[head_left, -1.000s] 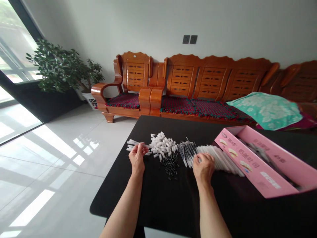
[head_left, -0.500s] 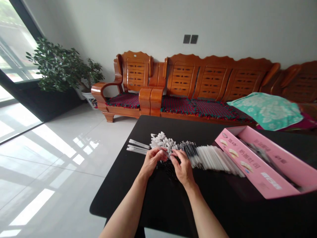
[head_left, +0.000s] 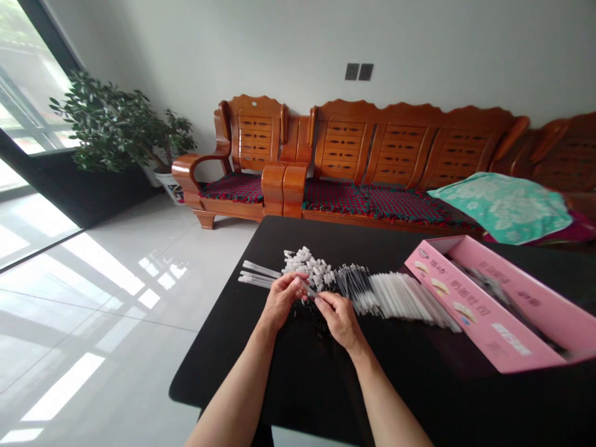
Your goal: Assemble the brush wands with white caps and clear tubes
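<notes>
Between my two hands is a thin whitish pen barrel (head_left: 310,290). My left hand (head_left: 282,299) pinches its left end, and my right hand (head_left: 339,315) grips its right end with thumb and fingers. Just beyond them lies a heap of short white caps (head_left: 307,262). Several capped pens (head_left: 261,269) rest to the left of the heap. Right of my hands are dark pen refills (head_left: 352,282) in a bunch, then a row of translucent pen barrels (head_left: 410,298). Small black pieces (head_left: 319,321) lie under my hands, partly hidden.
An open pink box (head_left: 470,310) with contents hard to make out stands at the right of the black table (head_left: 298,385). Behind the table is a wooden sofa (head_left: 288,186) with a green cloth (head_left: 507,208). A potted plant (head_left: 125,130) stands at the left.
My right hand has turned and closed onto the right end of the pen barrel, its fingers now lower. My left hand has shifted slightly left and up.
</notes>
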### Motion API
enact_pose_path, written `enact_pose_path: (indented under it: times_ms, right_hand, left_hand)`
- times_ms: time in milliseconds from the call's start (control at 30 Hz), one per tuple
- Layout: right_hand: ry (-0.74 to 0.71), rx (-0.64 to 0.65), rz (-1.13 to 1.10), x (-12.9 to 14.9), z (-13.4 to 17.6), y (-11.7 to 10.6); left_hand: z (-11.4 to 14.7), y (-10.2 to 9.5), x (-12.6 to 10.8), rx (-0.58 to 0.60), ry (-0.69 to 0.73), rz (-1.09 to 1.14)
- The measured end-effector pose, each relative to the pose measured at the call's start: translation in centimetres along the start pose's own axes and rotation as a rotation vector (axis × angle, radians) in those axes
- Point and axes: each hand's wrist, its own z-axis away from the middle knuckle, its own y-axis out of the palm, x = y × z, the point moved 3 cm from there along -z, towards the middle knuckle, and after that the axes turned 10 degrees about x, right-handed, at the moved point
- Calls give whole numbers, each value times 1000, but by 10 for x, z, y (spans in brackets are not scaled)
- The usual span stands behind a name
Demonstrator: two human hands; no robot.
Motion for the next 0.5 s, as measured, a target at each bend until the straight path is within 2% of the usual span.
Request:
enact_pose_path:
  times_ms: [100,233,333,433,500]
  right_hand:
    - [29,51,-65,0,-1,2]
    - [20,45,-63,-2,-2,6]
    - [-61,-29,118,1,-4,10]
    - [-157,-110,369,8,-5,14]
    - [-179,-138,448,9,-4,14]
  left_hand:
    - [-1,4,-1,12,9,22]
    - [-4,1,1,-92,58,12]
    - [-5,-3,4,-175,67,-5]
    - [-5,-5,6,-200,60,-2]
    - [-4,-6,5,-201,46,-1]
